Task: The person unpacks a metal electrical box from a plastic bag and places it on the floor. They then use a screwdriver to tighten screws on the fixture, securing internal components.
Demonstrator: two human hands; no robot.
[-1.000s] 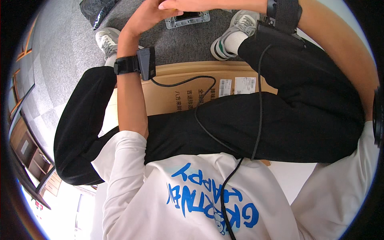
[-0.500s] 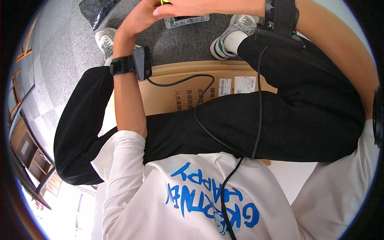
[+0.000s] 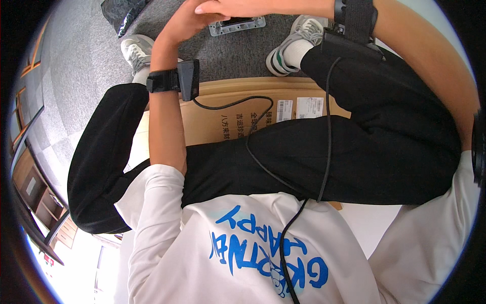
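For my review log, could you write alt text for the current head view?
The left hand and right hand come together at the top edge; anything held cannot be made out. Below them in the picture, a grey metal frame shows against grey carpet between two sneakers, with brown cardboard nearer the person's black trousers.

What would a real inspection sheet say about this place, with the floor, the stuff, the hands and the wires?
Surface: grey carpet
Job's things: grey metal part on the carpet, partly hidden by the right hand
Clutter: black bag at upper left; cardboard with printing and labels
Hands: the left hand and right overlap at the top edge; anything held is hidden
Cables: two black cables cross the black trousers
Surroundings: wooden furniture, far left
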